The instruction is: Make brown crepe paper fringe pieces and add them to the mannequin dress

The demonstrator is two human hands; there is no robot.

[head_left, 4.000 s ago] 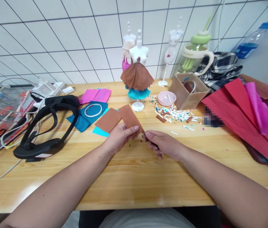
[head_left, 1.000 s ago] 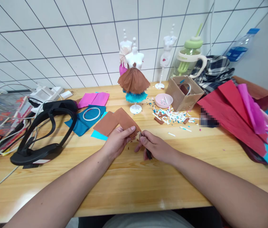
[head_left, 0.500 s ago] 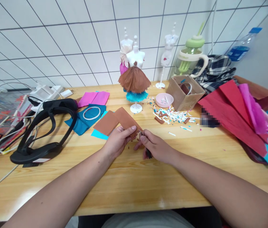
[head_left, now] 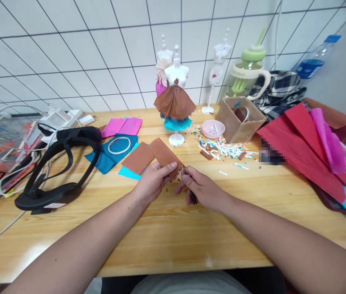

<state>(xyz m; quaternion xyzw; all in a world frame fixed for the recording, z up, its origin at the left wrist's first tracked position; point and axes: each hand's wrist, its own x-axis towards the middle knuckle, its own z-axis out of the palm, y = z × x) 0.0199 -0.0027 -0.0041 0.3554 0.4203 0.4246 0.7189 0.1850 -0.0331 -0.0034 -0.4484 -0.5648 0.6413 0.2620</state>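
Between thumb and fingers, my left hand (head_left: 156,177) pinches a folded piece of brown crepe paper (head_left: 164,153) whose near edge is cut into small notches. My right hand (head_left: 202,185) is closed around a small pair of scissors (head_left: 193,197), mostly hidden by the fingers, with the blade tips at the paper's right corner. Tiny brown scraps (head_left: 167,190) lie on the table below. Another brown paper piece (head_left: 137,158) rests on a light blue sheet (head_left: 126,173) left of my left hand. Behind the hands stands a white mini mannequin (head_left: 176,75) in a brown and blue paper skirt (head_left: 175,102).
A black headset frame (head_left: 58,200) and cables occupy the left. Teal paper (head_left: 102,161) carries a white ring (head_left: 119,152). Toward the right are a pink bowl (head_left: 213,134), paper snippets (head_left: 226,149), a cardboard box (head_left: 240,126), a green-lidded jug (head_left: 248,73) and red paper sheets (head_left: 307,155).
The scissor tips have shifted slightly at the paper's corner. My left hand keeps its hold on the brown paper. The whole view has slid a little.
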